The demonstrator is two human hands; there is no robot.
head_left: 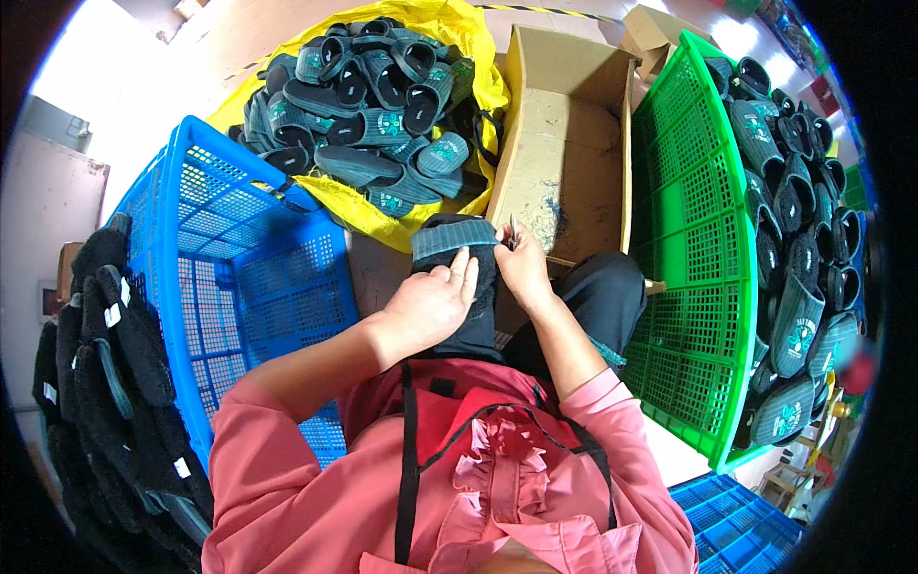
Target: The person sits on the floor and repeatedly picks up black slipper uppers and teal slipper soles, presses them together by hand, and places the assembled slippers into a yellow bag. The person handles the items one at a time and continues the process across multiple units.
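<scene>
A dark slipper [455, 241] with a ribbed grey-green strap lies over my lap, its toe pointing away from me. My left hand [435, 298] holds it steady, two fingers pressed together along the near edge of the strap. At the strap's right end, my right hand [524, 266] is closed around small metal snips [513, 232]; the blades are only partly visible. The right fingertips are at the slipper's edge. The slipper's heel part is partly hidden by my left hand and the dark cloth over my legs.
A yellow sack [488, 91] heaped with slippers stands ahead. Beside it is an open cardboard box [513, 124] with scraps inside. A blue crate [186, 287] stands left, near piled black slippers [105, 383]. On the right, a green crate [684, 258] borders more slippers [796, 316].
</scene>
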